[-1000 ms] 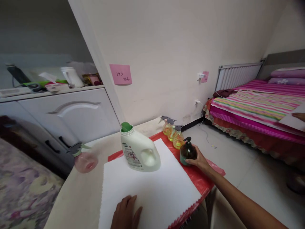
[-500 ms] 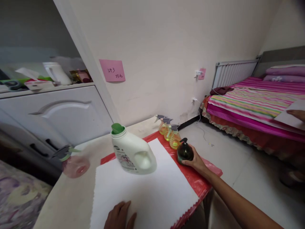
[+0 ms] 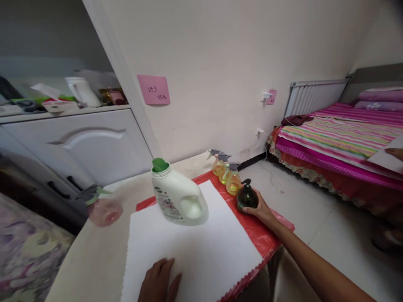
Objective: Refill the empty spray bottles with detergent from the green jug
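My right hand is wrapped round a dark green pump bottle, which stands upright on the red plastic sheet. On the white sheet my left hand rests with its fingers stretched out, holding nothing. Beyond it stands a pale green detergent jug with a green cap at its mouth. Several yellow spray bottles with grey trigger heads line up just past the pump bottle. A pink spray bottle stands alone at the left of the table.
The pale table meets a wall with a pink note. White cabinets with a tissue box on top are at left. A bed is at right; another person's hand holds a white sheet there.
The view has shifted slightly, so things sit a little further right in it. My right hand stays on the pump bottle and my left hand stays on the white sheet.
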The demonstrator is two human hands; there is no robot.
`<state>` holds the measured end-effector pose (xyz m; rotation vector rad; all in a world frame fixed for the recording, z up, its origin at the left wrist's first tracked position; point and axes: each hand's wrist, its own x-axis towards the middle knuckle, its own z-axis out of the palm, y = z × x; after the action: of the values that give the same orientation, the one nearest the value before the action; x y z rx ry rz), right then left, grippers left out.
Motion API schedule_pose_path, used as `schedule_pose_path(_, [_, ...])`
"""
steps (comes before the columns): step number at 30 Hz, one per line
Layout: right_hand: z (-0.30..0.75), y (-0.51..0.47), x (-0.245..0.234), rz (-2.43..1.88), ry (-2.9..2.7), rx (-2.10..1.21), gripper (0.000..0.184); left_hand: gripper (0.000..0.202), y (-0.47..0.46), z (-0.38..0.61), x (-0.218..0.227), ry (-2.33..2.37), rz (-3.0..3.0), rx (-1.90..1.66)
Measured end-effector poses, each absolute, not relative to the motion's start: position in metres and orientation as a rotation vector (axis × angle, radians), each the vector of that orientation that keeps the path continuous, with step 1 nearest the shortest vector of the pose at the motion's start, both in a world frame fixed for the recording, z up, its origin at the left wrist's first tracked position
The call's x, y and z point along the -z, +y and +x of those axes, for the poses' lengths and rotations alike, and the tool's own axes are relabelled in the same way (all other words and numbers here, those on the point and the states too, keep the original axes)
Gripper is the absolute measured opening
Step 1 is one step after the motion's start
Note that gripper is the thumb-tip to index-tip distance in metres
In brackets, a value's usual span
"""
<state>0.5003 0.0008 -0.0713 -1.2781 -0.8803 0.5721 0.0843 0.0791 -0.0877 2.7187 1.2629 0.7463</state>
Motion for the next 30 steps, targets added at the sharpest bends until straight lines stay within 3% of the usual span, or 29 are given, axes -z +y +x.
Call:
schedule_pose_path(11, [0.506, -0.022, 0.08, -1.428, -0.868, -0.464, 0.098, 0.029, 0.075, 0.086, 0.091, 1.274, 2.736, -0.725])
schedule_pose_path(16, [0.493, -0.061, 0.075, -1.48, -0.783, -0.353, 0.068, 0.03, 0.068, 0.088, 0.085, 1.267, 2.735, -0.723])
schedule_pose_path(21, [0.441, -0.077, 0.071, -1.485, -0.965, -0.508, 0.04, 0.035, 0.059, 0.09, 0.079, 1.301, 2.767, -0.598])
schedule_pose_path(30, [0.358, -0.041, 0.069, -1.471, -1.258, -0.681, 0.032, 0.067, 0.042, 0.082, 0.069, 1.486, 2.659, -0.115])
